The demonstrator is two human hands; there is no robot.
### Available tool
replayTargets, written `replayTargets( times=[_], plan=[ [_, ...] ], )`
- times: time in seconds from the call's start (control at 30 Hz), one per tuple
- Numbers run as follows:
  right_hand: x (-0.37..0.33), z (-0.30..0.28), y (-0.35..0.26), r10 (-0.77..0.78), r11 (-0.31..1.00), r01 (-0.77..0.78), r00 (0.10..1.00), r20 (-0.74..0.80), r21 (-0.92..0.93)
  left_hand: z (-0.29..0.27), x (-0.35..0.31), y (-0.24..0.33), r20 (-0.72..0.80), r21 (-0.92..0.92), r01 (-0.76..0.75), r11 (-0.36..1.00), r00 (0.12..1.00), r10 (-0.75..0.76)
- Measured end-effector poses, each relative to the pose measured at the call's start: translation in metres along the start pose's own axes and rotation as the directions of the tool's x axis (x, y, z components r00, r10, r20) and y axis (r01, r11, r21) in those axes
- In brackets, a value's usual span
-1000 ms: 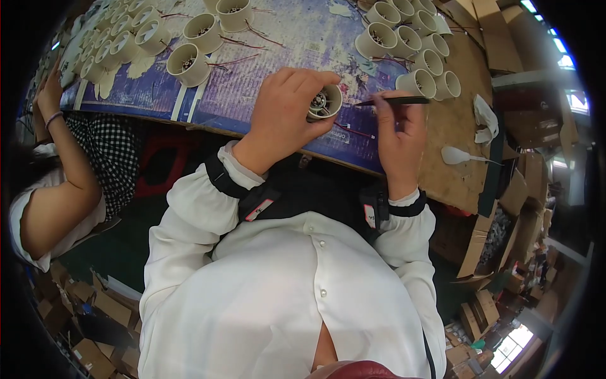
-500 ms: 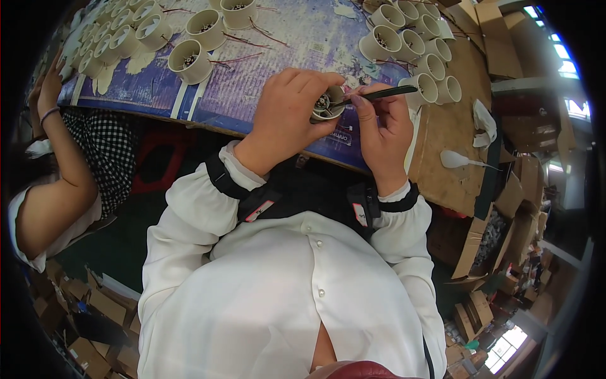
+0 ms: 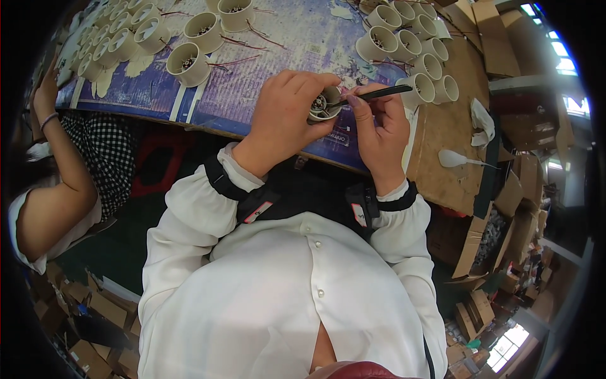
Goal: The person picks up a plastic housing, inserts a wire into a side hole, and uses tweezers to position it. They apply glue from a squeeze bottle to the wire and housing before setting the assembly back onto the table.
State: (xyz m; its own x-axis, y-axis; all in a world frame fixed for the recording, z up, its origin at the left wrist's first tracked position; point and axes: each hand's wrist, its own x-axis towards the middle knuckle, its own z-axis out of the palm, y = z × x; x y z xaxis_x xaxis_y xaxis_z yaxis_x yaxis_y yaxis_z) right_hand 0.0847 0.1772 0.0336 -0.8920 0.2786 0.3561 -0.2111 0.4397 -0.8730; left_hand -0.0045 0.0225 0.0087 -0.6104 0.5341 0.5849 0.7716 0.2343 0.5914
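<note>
My left hand [image 3: 284,117] is wrapped round a small cream-coloured cup [image 3: 334,98], tilted so that its opening faces right. Metal and dark parts show inside the cup; their detail is too small to make out. In my right hand [image 3: 384,129] a slim black pair of tweezers [image 3: 392,91] is pinched between thumb and fingers. Its narrow end reaches into the mouth of the cup, while the broad end sticks out to the right. Both hands are close together over the near edge of the table.
Similar cups [image 3: 189,65] with parts and thin red wires stand at the left. Another group of cups [image 3: 417,90] is at the right, some on their sides. A white squeeze bottle [image 3: 452,158] lies on cardboard. A co-worker's arm [image 3: 66,151] is at the far left.
The cup and both hands have shifted very slightly left in the picture, as have the cups on the table. Both grips look the same.
</note>
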Motion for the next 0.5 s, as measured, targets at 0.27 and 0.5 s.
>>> replayTargets(
  times=[0.27,0.5],
  plan=[
    [-0.0003,0.0001,-0.0003,0.017,1.000,-0.017,1.000,-0.001,0.018,-0.0002,0.0003,0.0004,0.001,0.000,0.000,1.000,1.000,0.000],
    [-0.0006,0.0003,0.0012,-0.008,1.000,0.008,1.000,-0.005,-0.018,-0.0014,0.0013,0.0004,0.010,-0.001,-0.005,1.000,1.000,0.005]
  ],
)
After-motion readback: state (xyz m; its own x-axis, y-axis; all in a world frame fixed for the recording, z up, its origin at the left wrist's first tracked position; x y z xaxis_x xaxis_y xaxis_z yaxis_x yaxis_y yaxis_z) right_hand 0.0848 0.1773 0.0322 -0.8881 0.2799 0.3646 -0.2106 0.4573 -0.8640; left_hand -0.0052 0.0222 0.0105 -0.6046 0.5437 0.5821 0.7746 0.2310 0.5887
